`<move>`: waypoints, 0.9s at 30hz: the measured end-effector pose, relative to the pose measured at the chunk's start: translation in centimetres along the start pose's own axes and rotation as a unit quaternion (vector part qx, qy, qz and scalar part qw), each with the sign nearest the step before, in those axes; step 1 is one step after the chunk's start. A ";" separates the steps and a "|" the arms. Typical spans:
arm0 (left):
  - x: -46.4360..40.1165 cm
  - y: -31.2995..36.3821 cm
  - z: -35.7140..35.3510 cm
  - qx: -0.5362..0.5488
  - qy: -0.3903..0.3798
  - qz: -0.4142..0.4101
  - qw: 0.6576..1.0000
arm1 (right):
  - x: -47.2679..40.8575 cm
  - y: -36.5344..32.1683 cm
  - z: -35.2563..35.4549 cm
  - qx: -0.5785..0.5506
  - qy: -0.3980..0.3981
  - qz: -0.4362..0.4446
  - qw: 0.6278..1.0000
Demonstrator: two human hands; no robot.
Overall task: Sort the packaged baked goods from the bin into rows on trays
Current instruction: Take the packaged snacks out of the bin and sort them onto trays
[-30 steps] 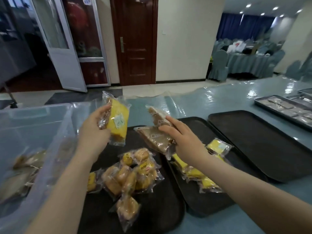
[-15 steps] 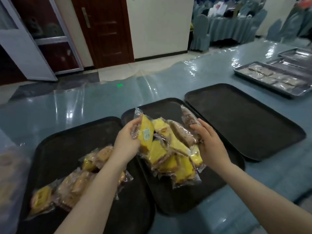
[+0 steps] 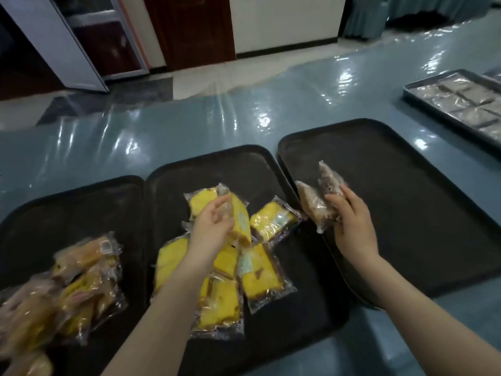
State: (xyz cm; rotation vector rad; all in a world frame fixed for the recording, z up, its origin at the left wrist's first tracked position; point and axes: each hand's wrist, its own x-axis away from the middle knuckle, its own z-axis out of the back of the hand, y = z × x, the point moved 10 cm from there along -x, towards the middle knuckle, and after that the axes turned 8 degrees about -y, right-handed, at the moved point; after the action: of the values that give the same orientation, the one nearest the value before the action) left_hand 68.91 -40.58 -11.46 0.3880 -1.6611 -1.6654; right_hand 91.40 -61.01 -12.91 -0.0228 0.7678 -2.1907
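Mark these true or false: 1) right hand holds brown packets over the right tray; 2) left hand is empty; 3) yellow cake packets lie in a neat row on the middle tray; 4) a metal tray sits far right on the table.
1) True. The right hand grips brown packets at the near left edge of the right tray.
2) False. The left hand holds a yellow cake packet.
3) False. The yellow packets lie in a loose, overlapping pile on the middle tray.
4) True. The metal tray holds wrapped pieces.

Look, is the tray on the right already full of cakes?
No, the right tray is bare; the right hand just holds two brown packets over its edge.
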 end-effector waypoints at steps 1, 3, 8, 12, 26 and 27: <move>-0.1 -0.2 -0.8 -0.038 0.004 0.002 0.999 | -0.5 1.3 0.0 0.013 -0.002 -0.010 1.000; 0.3 -0.5 -1.4 -0.096 0.034 0.004 0.995 | -1.1 4.0 -1.3 0.045 -0.048 -0.049 0.997; 1.7 0.0 0.0 -0.136 0.105 -0.030 0.985 | -0.7 7.8 -6.1 0.080 -0.228 -0.157 0.957; 2.6 -0.5 0.5 -0.118 0.106 -0.039 0.986 | -1.2 4.3 -5.6 0.007 -0.208 -0.099 0.973; 11.3 -3.0 9.3 -0.027 0.088 -0.048 0.995 | 6.0 -18.8 -10.5 -0.195 -0.261 0.102 0.940; 12.7 -3.5 11.0 -0.022 0.094 -0.046 0.994 | 6.9 -20.7 -11.0 -0.200 -0.264 0.111 0.937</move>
State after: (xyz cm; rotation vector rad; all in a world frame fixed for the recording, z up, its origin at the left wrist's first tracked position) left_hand 51.86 -41.53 -9.97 0.5900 -1.4855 -1.6743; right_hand 69.66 -49.78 -12.45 -0.6697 0.8358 -1.6670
